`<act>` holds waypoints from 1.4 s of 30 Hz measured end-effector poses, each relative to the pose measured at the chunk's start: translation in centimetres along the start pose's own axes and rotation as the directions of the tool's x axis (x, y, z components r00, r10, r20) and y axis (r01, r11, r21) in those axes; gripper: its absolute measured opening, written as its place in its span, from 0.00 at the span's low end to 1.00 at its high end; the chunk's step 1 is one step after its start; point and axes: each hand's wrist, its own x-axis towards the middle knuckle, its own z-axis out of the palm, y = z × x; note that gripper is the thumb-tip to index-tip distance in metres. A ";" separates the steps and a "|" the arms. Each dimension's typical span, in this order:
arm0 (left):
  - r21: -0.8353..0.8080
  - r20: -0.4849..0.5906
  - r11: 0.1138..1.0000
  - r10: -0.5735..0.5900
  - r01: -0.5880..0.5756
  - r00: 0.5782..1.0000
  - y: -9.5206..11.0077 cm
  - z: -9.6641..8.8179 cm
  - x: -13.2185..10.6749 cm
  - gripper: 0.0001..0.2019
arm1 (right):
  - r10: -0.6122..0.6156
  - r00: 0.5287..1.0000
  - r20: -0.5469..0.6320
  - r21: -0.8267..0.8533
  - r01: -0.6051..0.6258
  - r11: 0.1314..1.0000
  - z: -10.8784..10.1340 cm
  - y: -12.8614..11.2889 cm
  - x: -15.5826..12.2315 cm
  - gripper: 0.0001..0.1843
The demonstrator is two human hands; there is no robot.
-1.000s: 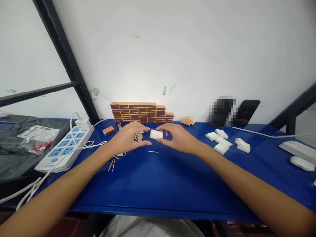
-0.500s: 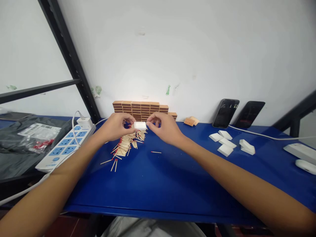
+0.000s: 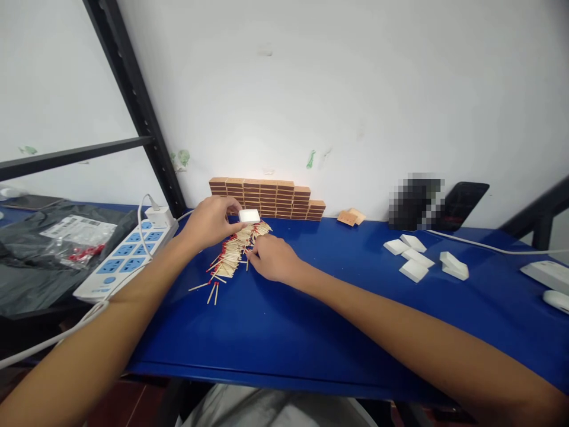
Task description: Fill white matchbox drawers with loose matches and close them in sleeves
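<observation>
My left hand (image 3: 212, 220) pinches a small white matchbox tray (image 3: 249, 216) by its left end, above the far part of a heap of matches (image 3: 235, 252). The matches have red heads and pale sticks. At the right edge of the heap, low over the table, is my right hand (image 3: 273, 256), its fingers curled together. Matches lie against its fingertips, but what it grips, if anything, is hidden. Behind both hands stands a stepped stack of brown matchboxes (image 3: 267, 198) along the wall.
Several white trays (image 3: 415, 257) lie on the blue table (image 3: 311, 332) to the right. Folded brown cardboard (image 3: 351, 217) and a dark phone (image 3: 466, 204) are at the wall. A power strip (image 3: 128, 252) and black plastic bag (image 3: 44, 255) occupy the left.
My right hand has let go of the tray and come down toward me to the matches' edge. My left hand still holds the tray. The view has shifted slightly.
</observation>
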 end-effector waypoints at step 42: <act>-0.289 0.049 0.918 0.298 -0.272 0.953 6.7 4.1 -2.7 0.13 | -0.180 0.980 -0.080 0.116 0.188 0.975 -4.6 9.4 -6.1 0.05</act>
